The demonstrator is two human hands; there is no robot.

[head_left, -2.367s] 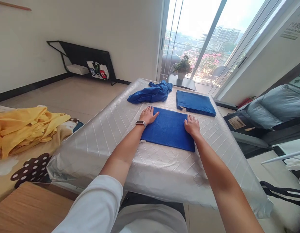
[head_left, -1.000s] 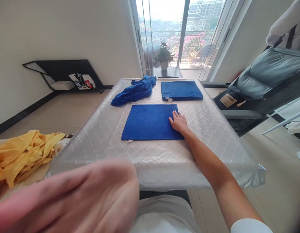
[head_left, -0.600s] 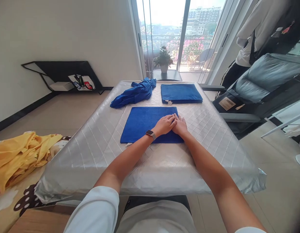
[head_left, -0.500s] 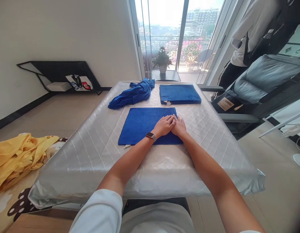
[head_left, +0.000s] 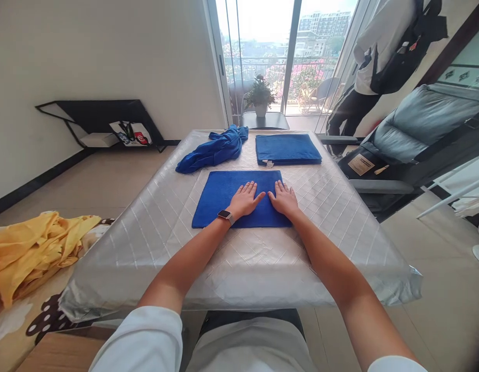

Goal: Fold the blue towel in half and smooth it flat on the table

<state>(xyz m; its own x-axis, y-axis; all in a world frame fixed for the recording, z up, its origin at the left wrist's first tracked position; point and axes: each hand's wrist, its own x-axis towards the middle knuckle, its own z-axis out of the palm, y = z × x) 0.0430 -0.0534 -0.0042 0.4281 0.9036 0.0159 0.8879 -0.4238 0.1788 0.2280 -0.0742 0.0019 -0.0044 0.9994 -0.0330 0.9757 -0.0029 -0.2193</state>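
A blue towel (head_left: 219,199) lies flat in a rectangle on the silver-covered table in front of me. My left hand (head_left: 245,199) rests palm down on the middle of it, fingers stretched out. On its right edge my right hand (head_left: 282,197) lies flat too, with the fingers extended. The two thumbs point toward each other with a small gap between. Behind, to the right, sits a neat stack of folded blue towels (head_left: 288,148) with a white tag at its front. A crumpled blue towel (head_left: 215,150) lies at the far left.
The table (head_left: 154,227) has a quilted silver cover. Beyond it a potted plant (head_left: 260,95) stands on a chair by the glass door. A grey reclining chair (head_left: 405,129) is at the right, with a person (head_left: 374,67) behind it. Yellow cloth (head_left: 37,248) lies at the left.
My left hand has slid left across the towel, away from my right hand, which it was touching. My right hand stays near the right edge. The person behind has moved left.
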